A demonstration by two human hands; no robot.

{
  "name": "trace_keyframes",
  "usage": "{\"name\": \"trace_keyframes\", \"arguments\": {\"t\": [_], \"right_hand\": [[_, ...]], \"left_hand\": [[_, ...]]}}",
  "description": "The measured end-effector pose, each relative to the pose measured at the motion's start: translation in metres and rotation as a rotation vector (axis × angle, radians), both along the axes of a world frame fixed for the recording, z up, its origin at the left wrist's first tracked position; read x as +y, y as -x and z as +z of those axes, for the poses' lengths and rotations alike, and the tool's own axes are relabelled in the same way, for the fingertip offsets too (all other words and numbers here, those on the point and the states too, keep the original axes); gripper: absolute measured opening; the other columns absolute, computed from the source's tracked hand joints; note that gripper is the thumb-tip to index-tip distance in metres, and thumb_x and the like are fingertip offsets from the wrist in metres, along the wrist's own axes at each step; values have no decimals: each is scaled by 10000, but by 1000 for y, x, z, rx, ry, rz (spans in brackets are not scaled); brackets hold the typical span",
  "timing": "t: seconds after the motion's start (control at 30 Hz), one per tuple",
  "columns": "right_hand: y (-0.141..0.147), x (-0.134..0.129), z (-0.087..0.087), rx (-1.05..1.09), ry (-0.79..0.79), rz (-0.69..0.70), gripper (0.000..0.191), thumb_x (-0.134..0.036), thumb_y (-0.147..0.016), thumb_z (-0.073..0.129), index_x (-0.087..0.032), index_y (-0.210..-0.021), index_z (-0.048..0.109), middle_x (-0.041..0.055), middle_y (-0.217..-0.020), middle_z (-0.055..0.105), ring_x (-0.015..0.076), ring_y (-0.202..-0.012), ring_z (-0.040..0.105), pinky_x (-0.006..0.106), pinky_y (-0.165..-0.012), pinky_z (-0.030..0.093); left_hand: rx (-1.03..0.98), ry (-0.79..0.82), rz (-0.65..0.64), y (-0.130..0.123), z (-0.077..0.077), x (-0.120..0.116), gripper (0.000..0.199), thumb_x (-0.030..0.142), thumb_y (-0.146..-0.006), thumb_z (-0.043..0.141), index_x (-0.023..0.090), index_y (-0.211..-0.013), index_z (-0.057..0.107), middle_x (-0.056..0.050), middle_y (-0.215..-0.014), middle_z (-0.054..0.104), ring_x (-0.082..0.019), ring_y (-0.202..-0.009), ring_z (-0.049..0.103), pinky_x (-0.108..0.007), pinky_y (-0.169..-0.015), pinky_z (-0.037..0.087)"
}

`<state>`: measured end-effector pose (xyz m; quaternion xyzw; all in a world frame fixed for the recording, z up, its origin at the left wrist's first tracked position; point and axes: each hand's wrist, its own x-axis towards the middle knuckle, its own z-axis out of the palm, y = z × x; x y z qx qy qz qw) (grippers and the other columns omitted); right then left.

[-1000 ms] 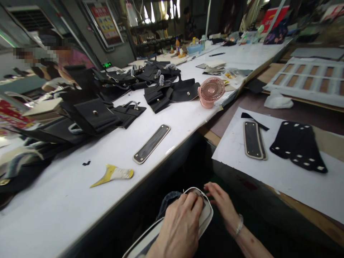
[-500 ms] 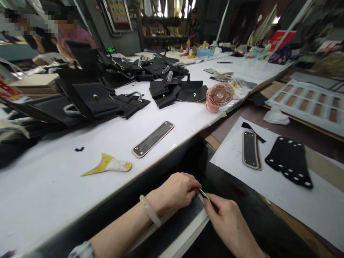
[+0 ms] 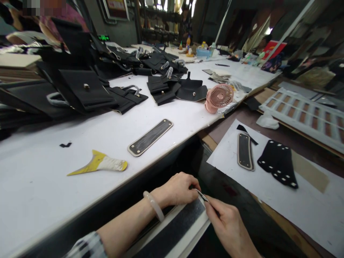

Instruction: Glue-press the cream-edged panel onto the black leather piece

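Observation:
Low in the view, my left hand [image 3: 180,190] is closed at the far end of a long dark panel with pale borders [image 3: 174,229]. My right hand [image 3: 225,218] pinches the same end from the right, thumb and fingers on its thin edge. Between both hands that edge is bent up a little. The panel's near part runs out of the picture. On the white table ahead lies a dark strip with a pale rim and metal studs [image 3: 150,137]. To its left rests a yellow piece with a white, wrapped-looking end [image 3: 100,163].
Black bag pieces [image 3: 88,89] are heaped at the left and back. A pink fan [image 3: 219,97] stands near the table's edge. On the lower right surface lie a studded strip [image 3: 244,152] and a black piece with pale squares [image 3: 278,163]. A person [image 3: 61,21] is at the back left.
The view has shifted slightly, so the tabletop things sit a little further left. Both hands keep hold at the panel's end; more of its dark face shows.

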<state>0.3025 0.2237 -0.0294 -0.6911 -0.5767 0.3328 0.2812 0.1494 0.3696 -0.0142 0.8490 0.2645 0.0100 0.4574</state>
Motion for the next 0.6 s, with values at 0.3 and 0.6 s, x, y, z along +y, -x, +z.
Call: {"name": "trace_keyframes", "arguments": {"t": [0.3,0.6], "right_hand": [[-3,-2,-1,-54,-94,34,377,-390,-1006,458,-175,-1193,704,114,-1010,741,232,-810,706,272,-698,549],[-4,-2,-6,-327,-375,180,315,-202,-993,453,-78,-1168,683,111,-796,709,220,-700,704,299,-685,575]], "left_hand": [[-31,-73,71,-1,-1,-12,254,230,-752,505,265,-887,717,0,-947,728,-221,-930,645,-338,-801,506],[-48,-74,84,-1,-4,-14,248,232,-763,507,285,-889,714,27,-959,734,-202,-927,660,-310,-791,508]]}}
